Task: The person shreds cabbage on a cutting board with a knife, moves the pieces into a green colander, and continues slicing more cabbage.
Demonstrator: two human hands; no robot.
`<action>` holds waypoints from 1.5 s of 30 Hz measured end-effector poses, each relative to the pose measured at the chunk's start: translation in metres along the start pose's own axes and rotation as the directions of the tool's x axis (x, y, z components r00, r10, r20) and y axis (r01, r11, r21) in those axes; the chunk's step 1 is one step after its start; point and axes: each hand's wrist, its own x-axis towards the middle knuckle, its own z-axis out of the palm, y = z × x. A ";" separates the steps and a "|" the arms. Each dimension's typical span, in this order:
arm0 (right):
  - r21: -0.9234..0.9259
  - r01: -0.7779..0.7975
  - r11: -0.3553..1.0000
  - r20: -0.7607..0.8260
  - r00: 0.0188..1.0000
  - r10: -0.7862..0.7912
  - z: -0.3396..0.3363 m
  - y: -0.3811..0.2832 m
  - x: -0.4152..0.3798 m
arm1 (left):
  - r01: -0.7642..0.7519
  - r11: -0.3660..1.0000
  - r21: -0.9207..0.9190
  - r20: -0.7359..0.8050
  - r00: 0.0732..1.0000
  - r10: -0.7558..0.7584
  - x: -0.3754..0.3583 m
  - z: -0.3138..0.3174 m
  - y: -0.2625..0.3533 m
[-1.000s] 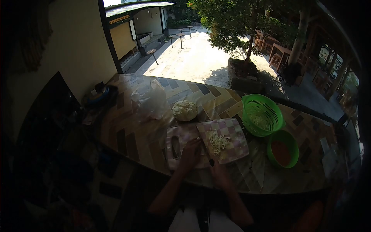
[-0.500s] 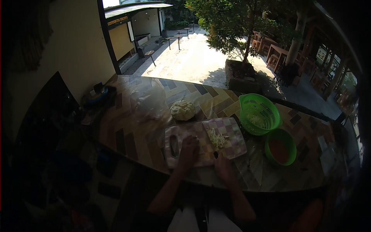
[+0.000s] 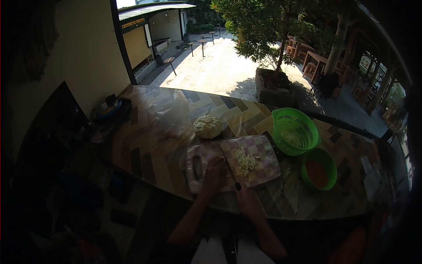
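My right hand (image 3: 249,201) is closed around the dark handle of a knife (image 3: 238,185), whose blade points away over the cutting board (image 3: 268,172). Just left of the blade, my left hand (image 3: 214,174) rests on the board with its fingers curled down; what they press on is mostly hidden. A small heap of pale shredded cabbage (image 3: 247,161) lies on the board to the right of the knife. Beyond the board's far edge sits a pale, rounded cabbage (image 3: 207,126).
Right of the board stand a green colander (image 3: 276,115) with pale shreds inside and a green bowl (image 3: 332,174) holding something orange. A clear plastic bag (image 3: 172,115) lies at the back left of the wood-patterned table (image 3: 140,154). Dark items (image 3: 112,110) sit near the wall.
My right hand and the knife have shifted left, toward my left hand, and the blade now shows beside its fingers. My left hand has barely moved.
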 end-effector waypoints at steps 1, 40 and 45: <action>-0.025 -0.008 1.000 0.012 1.000 0.008 0.001 0.001 0.001 | 0.006 1.000 -0.001 0.007 1.000 -0.006 0.000 0.000 0.000; -0.207 -0.016 0.978 0.018 1.000 0.020 0.010 -0.006 0.017 | -0.034 0.999 0.040 0.001 0.999 0.034 0.003 -0.007 0.009; -0.185 0.007 0.983 -0.063 0.998 -0.019 0.015 -0.006 0.010 | -0.083 0.994 0.067 -0.009 0.996 0.084 0.004 -0.011 0.014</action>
